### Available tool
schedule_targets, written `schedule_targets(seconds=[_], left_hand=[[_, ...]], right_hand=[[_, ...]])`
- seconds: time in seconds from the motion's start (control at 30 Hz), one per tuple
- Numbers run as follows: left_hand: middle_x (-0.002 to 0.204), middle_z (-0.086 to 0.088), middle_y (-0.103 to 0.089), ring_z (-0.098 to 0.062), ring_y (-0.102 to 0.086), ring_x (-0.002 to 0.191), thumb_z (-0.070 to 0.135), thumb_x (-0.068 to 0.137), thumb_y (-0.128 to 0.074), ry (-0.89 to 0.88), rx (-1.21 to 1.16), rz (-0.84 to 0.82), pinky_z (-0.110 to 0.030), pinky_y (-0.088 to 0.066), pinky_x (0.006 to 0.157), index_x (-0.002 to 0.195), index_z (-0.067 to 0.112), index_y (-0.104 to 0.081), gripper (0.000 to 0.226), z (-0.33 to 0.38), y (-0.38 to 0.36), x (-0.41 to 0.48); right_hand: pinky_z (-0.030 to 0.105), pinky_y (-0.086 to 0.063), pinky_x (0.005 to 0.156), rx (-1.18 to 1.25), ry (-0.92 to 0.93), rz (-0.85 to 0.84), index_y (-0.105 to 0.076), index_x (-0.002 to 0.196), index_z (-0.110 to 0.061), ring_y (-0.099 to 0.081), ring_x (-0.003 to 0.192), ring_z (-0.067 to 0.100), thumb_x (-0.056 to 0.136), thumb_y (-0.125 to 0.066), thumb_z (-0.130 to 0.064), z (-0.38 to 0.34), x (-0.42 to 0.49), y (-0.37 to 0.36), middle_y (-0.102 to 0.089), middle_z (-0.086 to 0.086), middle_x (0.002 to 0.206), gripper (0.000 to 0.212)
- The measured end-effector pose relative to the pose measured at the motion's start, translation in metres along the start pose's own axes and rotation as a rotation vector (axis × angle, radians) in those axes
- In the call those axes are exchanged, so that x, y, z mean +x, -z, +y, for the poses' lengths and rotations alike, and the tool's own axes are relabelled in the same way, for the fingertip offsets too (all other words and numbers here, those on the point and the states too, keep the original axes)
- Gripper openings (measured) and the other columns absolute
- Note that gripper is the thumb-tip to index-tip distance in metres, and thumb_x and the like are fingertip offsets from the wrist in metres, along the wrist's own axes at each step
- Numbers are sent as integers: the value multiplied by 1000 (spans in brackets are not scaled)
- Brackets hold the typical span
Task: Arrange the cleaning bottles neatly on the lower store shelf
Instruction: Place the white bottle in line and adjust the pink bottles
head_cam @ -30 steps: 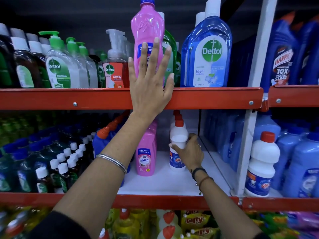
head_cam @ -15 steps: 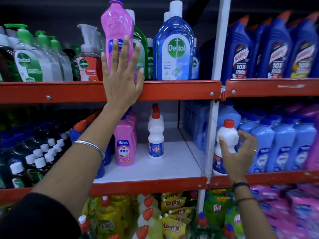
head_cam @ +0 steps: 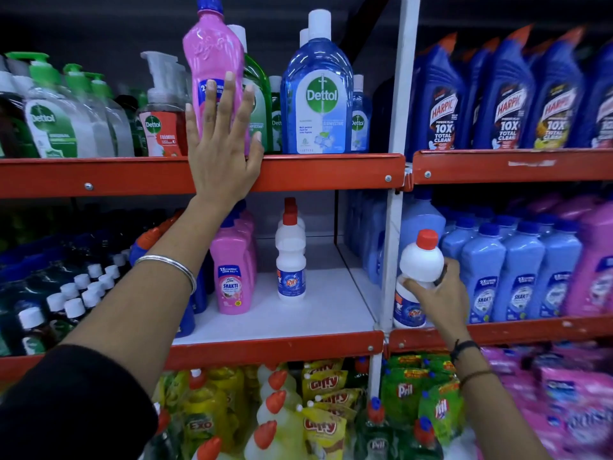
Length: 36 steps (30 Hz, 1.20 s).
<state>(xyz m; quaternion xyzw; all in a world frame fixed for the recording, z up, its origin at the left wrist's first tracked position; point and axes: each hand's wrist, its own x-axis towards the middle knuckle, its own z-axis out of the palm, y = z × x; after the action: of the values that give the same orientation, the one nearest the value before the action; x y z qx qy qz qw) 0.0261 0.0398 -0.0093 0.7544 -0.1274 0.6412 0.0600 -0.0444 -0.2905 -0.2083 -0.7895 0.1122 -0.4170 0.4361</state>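
One white red-capped bottle (head_cam: 420,270) sits wrapped in my right hand (head_cam: 438,298) fingers, in the right bay. I should lift it upright, clear the white post (head_cam: 393,227) leftward. Beyond, my left hand (head_cam: 220,161) fingers press flat, spread, against the upper shelf edge (head_cam: 315,171).

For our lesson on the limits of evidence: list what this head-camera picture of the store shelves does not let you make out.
- Held white bottle: label mostly covered by the right hand.
- Tall pink bottle: label partly behind the left hand.
- Dark bottles, left edge: labels blurred.
- Pink packs, lower right: motion blur, cut by the frame.
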Motion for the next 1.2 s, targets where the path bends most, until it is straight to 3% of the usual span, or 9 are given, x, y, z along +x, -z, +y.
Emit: schedule_targets(seconds=[0.23, 0.43, 0.63, 0.77, 1.2], left_hand=[[162, -4, -14, -25, -9, 150, 35, 98, -36, -4, -7, 13, -49, -3, 120, 153, 25, -13, 60, 0, -1, 0], [162, -5, -16, -25, -11, 149, 35, 97, -37, -12, -14, 30, -49, -5, 120, 153, 24, -16, 60, -1, -1, 0], [161, -6, -18, -27, -13, 149, 35, 97, -37, -27, -7, 44, -50, -6, 119, 153, 23, -17, 60, -3, -3, 1], [160, -8, -22, -28, -16, 148, 34, 97, -39, -29, -6, 67, -51, -8, 119, 152, 22, -21, 59, -2, -4, 0], [159, -7, -24, -27, -18, 148, 32, 94, -42, -30, -17, 79, -51, -9, 119, 151, 21, -24, 61, -1, -4, 0]], right_hand=[[39, -47, 69, 22, 72, 179, -46, 116, -19, -58, 95, 25, 62, -81, -43, -40, -15, 16, -63, 2, 108, 68], [38, -49, 72, 215, 68, -20, -50, 107, -25, -61, 91, 18, 53, -77, -56, -86, -29, 3, -64, -6, 104, 68], [27, -44, 65, 211, 97, -163, -49, 113, -20, -58, 90, 15, 61, -82, -41, -106, -53, -52, -60, -7, 102, 65], [29, -45, 72, 232, 35, -235, -47, 117, -20, -58, 92, 14, 62, -81, -43, -106, -59, -96, -64, -2, 112, 68], [27, -43, 69, 128, 15, -289, -46, 117, -16, -57, 87, 15, 61, -81, -44, -101, -59, -156, -66, 4, 113, 71]])
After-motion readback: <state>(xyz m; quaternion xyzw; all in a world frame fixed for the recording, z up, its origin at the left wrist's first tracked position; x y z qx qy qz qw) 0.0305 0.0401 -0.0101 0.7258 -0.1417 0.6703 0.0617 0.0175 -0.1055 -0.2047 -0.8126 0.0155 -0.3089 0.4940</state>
